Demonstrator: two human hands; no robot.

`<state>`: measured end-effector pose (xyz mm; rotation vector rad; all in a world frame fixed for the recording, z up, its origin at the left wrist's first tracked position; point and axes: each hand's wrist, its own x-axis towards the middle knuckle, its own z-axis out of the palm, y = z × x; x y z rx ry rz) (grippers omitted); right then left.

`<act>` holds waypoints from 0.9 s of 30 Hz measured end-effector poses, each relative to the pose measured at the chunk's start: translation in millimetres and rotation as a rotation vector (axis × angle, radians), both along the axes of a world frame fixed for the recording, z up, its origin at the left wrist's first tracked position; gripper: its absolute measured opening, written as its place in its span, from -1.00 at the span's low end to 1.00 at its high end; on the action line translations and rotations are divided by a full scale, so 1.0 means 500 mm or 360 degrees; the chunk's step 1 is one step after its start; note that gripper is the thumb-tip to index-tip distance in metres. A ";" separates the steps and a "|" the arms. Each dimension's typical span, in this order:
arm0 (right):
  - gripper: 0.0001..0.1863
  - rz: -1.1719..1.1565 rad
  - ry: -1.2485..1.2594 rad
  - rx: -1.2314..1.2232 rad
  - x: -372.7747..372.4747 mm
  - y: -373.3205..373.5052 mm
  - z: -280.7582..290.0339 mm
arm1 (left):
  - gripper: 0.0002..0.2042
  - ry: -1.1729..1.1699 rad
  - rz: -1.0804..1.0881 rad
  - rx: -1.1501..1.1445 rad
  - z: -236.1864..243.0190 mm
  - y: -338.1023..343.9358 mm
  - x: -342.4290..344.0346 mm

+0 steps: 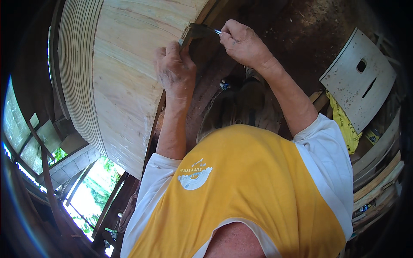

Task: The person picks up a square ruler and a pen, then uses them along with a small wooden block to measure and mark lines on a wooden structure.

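Note:
A large pale wooden panel (129, 56) with a grooved strip along its left side lies to my left. At its far right corner, my right hand (246, 43) is closed round the handle of a flat-bladed scraper (198, 31). Its thin bright shank shows beside my fingers, and its dark, wide blade meets the panel's edge. The handle is mostly hidden in my fist. My left hand (175, 71), slightly blurred, is at the panel's right edge just nearer than the blade. Its fingers are curled in, with the thumb near a small greyish piece; what they grip is hidden.
A spotted whitish board (361, 79) with an oval hole and a slit leans at the right, above a yellow printed bag (344, 122). Stacked wood strips (378, 185) lie below. Dark reddish ground (297, 47) spreads beyond my hands. Bright openings (92, 189) are at lower left.

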<state>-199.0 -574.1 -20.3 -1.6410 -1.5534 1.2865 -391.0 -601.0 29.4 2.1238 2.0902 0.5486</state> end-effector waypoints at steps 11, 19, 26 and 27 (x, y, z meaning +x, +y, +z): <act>-0.75 0.0000 0.0086 -0.0043 -0.001 0.001 0.007 | -0.89 0.0060 -0.0014 0.0024 -0.004 0.000 -0.004; -0.77 -0.0124 0.0101 0.0033 0.018 -0.002 -0.013 | -0.88 0.0090 -0.0019 0.0021 0.001 0.000 -0.003; -0.74 -0.0088 0.0091 -0.0101 0.020 -0.001 -0.012 | -0.88 0.0094 -0.0052 0.0054 -0.008 0.000 -0.007; -0.74 -0.0083 0.0100 -0.0097 0.019 -0.001 -0.008 | -0.88 0.0095 -0.0049 0.0054 -0.006 0.000 -0.007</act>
